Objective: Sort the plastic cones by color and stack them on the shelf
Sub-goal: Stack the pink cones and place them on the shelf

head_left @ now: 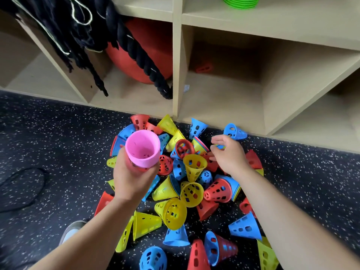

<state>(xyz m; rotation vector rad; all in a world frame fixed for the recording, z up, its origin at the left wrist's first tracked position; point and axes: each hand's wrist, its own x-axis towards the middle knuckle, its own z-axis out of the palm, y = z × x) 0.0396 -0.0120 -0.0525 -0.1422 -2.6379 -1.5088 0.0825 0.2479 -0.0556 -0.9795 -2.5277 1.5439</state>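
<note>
A pile of red, yellow and blue perforated plastic cones (pixel 194 168) lies on the dark speckled floor in front of a beige wooden shelf (pixel 176 55). My left hand (pixel 132 176) grips a pink cone (pixel 143 148), wide mouth up, above the pile's left side. Over the pile's upper right my right hand (pixel 228 154) hovers, fingers loosely spread and empty. A single red cone (pixel 204 68) lies deep in the lower middle compartment. A green stack of cones (pixel 241 2) stands on the shelf above.
A red ball (pixel 134 55) and thick black ropes (pixel 136 47) fill the compartment left of the divider. A blue cone (pixel 234 131) lies against the shelf's base. My shoe (pixel 73 230) is at lower left on the floor (pixel 58 143).
</note>
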